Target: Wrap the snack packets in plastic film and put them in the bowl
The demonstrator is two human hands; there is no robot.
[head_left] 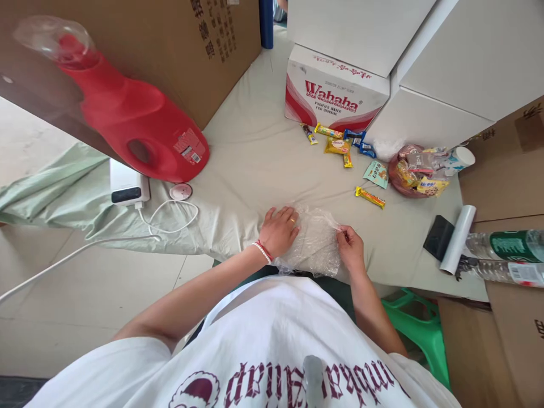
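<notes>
A clear plastic bag (315,245) lies crumpled on the pale cloth (238,170) right in front of me. My left hand (279,229) rests flat on the bag's left side, fingers spread; it wears a ring and a red and white bracelet. My right hand (349,246) pinches the bag's right edge between thumb and fingers. Beyond the bag lie several small snack packets (339,145), one yellow bar (370,197) the nearest, and a pink bag full of snacks (414,173).
A big red jug (127,113) stands at the left beside a white power bank (128,182) with a cable. A Wahaha water carton (335,93) and white boxes stand behind. At the right are a bag roll (458,238), water bottles (508,258), cardboard boxes and a green stool (420,326).
</notes>
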